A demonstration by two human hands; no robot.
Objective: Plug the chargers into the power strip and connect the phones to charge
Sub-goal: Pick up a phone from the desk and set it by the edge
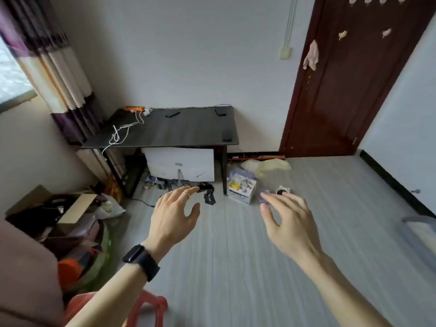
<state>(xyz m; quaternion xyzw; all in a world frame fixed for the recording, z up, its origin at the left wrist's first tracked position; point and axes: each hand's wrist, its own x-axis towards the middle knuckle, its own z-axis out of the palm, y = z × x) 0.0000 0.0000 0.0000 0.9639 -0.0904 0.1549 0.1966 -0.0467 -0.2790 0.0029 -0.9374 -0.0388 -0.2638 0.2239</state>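
Both hands are hanging empty above the floor, left hand and right hand with fingers spread. Three dark phones are lying on the black desk; white charger cables are trailing from the orange power strip at its back left corner.

Head view, standing height, facing down toward distant desk.

Three dark phones lie flat on the desk, white cables coiled apart.
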